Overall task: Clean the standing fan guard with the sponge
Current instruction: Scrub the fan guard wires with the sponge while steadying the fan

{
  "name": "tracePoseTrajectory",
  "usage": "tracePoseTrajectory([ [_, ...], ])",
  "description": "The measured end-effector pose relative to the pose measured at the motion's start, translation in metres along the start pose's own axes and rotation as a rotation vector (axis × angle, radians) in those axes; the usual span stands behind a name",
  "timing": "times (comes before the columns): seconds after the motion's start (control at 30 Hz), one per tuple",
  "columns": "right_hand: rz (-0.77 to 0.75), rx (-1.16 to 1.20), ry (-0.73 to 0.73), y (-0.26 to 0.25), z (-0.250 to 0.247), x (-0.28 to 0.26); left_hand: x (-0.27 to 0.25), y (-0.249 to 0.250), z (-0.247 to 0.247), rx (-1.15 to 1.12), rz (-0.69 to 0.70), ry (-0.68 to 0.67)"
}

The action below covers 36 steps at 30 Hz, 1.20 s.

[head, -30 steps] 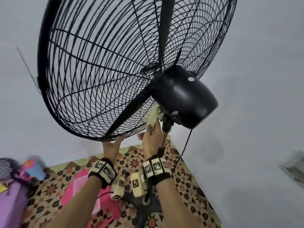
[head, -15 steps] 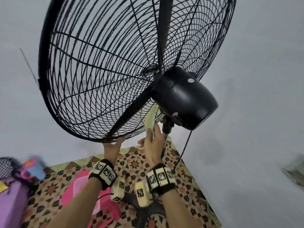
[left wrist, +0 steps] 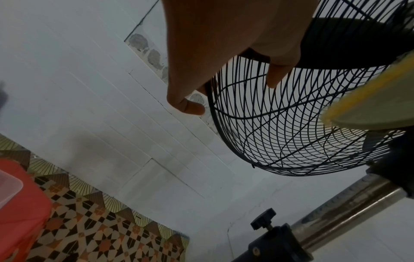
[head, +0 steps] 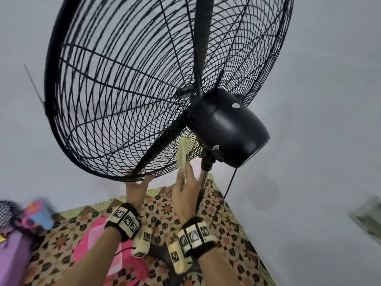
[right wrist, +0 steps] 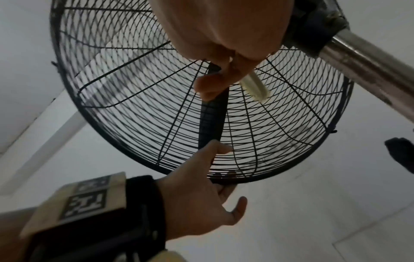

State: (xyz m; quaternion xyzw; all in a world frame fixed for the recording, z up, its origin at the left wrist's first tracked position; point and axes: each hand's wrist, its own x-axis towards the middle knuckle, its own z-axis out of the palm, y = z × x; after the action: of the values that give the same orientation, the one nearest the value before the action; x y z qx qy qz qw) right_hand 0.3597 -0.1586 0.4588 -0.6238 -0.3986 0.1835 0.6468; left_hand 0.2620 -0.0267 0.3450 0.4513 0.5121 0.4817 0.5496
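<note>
The fan guard, a large round cage of thin black wires running as concentric rings and curved spokes inside a thicker black rim, is being seen from below and behind, tilted so that its open face is pointing up and away toward the pale wall. It is being carried on a glossy black motor housing sitting atop a metal pole, and a broad dark blade is showing through the wires. The sponge, a thin, pale yellow-green slab with a yellow edge, is being held edge-on with its long axis running up from the fingers toward the lower rear wires beside the motor housing, its upper end lying against or just at the mesh. It is being pinched at its lower end by the right hand, thumb on one side and fingers on the other. The lower rim of the guard is being gripped by the left hand, thumb on one side of the rim and fingers hooked over the other. Below, a patterned tiled floor and a pink container are being shown.
</note>
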Motion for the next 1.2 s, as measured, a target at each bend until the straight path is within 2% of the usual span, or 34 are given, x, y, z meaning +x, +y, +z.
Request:
tracePoseTrajectory([
  [0.17, 0.135, 0.114, 0.160, -0.004, 0.009, 0.035, -0.001, 0.007, 0.000, -0.005, 0.030, 0.016],
  [0.27, 0.096, 0.058, 0.116, -0.001, 0.015, 0.030, 0.000, 0.012, -0.003, -0.006, 0.008, 0.018],
  [0.37, -0.022, -0.044, 0.000, -0.006, 0.004, -0.004, -0.005, 0.015, -0.001, -0.039, 0.008, -0.026],
  [0.4, -0.056, -0.046, 0.012, -0.008, -0.001, -0.010, -0.005, 0.015, -0.001, -0.046, 0.010, -0.039],
  [0.47, -0.054, 0.008, 0.128, -0.012, -0.003, -0.003, -0.006, 0.015, 0.000, -0.060, -0.011, -0.037],
  [0.53, 0.027, 0.104, 0.202, -0.009, 0.001, 0.018, -0.001, 0.010, 0.000, -0.062, -0.042, -0.035],
  [0.63, 0.065, 0.074, 0.192, 0.002, 0.014, 0.036, 0.001, 0.011, -0.001, -0.083, -0.020, -0.023],
  [0.7, 0.015, 0.035, 0.138, 0.009, 0.017, 0.021, 0.002, 0.011, -0.002, -0.082, -0.034, -0.037],
  [0.77, -0.135, -0.017, 0.086, 0.011, 0.012, -0.002, 0.003, 0.008, -0.004, -0.071, -0.010, -0.023],
  [0.87, -0.200, -0.037, 0.177, 0.012, 0.001, -0.009, -0.002, 0.006, -0.003, -0.027, 0.019, -0.016],
  [0.93, -0.094, 0.028, 0.221, 0.001, -0.004, 0.002, -0.008, 0.010, 0.000, -0.023, 0.029, -0.017],
  [1.0, 0.018, 0.006, 0.200, 0.008, 0.000, 0.020, -0.017, 0.019, 0.003, -0.055, 0.023, -0.036],
  [1.07, 0.011, -0.041, 0.196, 0.019, 0.008, 0.033, -0.011, 0.014, 0.004, -0.075, 0.042, -0.031],
  [1.2, -0.028, -0.095, 0.240, 0.013, 0.017, 0.029, 0.006, -0.002, 0.008, -0.053, -0.088, -0.055],
])
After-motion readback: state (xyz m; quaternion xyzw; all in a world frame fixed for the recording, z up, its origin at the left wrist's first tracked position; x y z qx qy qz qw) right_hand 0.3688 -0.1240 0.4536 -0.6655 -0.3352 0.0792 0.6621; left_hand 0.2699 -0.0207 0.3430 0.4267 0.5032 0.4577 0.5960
